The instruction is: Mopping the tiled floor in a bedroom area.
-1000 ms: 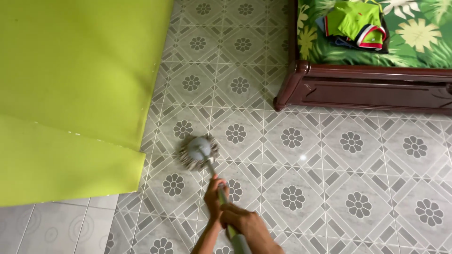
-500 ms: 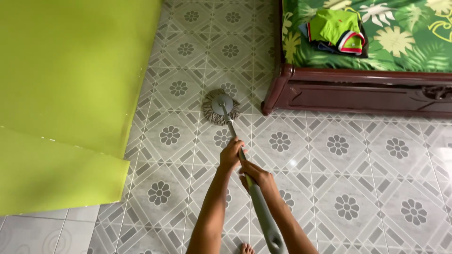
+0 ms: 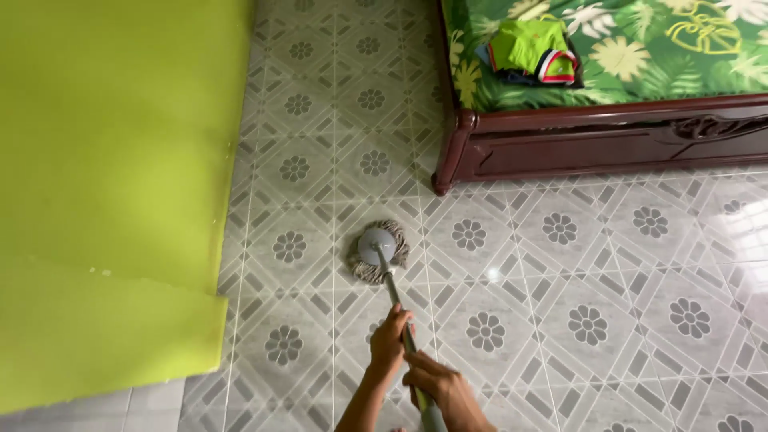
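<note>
Mop (image 3: 376,250) on patterned floor (image 3: 560,304), short of bed (image 3: 592,144) corner.
Handle (image 3: 396,300) slanting up-left toward bed; left hand (image 3: 390,342), right hand (image 3: 438,388) both gripping it; lower handle end cut off.

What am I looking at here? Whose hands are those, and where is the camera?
The camera sits on a person's head and looks down, so you see their own two arms from above. The left hand and the right hand both grip the handle of a mop. Its round stringy head rests on the floor, which has grey tiles with flower patterns. On the left stands a bright green wall. At the top right is a dark wooden bed with a leafy green cover, and folded clothes lie on it.
</note>
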